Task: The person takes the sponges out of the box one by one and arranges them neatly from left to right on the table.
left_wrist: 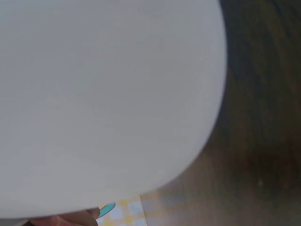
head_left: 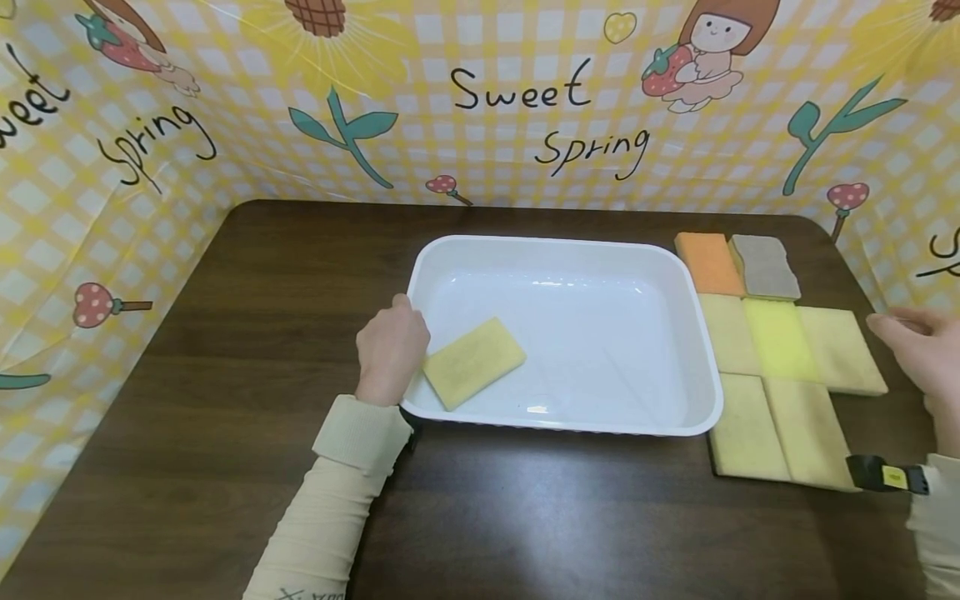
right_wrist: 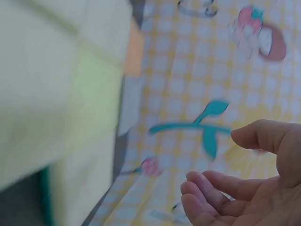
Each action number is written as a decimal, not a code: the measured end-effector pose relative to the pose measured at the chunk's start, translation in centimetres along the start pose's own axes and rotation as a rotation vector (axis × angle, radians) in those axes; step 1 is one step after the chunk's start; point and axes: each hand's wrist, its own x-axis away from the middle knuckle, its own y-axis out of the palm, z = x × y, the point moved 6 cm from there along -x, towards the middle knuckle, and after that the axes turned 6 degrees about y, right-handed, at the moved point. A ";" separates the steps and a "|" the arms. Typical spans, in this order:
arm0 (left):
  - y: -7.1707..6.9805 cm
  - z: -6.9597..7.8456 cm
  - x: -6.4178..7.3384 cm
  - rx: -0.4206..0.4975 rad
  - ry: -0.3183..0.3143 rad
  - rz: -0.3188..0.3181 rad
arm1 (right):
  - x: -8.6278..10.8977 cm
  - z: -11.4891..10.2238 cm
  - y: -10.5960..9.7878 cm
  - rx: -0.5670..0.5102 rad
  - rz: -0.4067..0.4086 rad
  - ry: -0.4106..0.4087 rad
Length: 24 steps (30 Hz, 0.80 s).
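Note:
A white rectangular tray stands on the dark wooden table, with one pale yellow sponge lying tilted in its left part. My left hand grips the tray's left rim with curled fingers. The left wrist view is mostly filled by the tray's white wall; some fingers show below it. Off to the right, my right hand hovers beside a pale yellow sponge, apart from it. In the right wrist view its thumb and bent fingers stand apart, holding nothing.
Right of the tray, several sponges lie close together: an orange one, a grey-faced one, a bright yellow one and pale yellow ones. A patterned yellow checked cloth hangs behind and beside the table.

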 end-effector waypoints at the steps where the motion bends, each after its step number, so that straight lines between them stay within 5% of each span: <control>1: 0.0 0.0 0.0 -0.002 0.002 0.002 | 1.1 -1.5 0.0 0.014 0.013 -0.008; 6: 0.0 0.1 0.0 -0.008 0.003 0.002 | 10.2 -12.7 -0.6 0.041 -0.043 -0.039; 9: 0.1 0.1 0.0 -0.012 -0.002 -0.003 | 14.3 -17.7 -0.4 0.067 -0.081 -0.100; 24: 0.0 0.1 0.0 -0.017 0.005 -0.001 | 19.6 -26.7 3.9 -0.073 -0.207 -0.355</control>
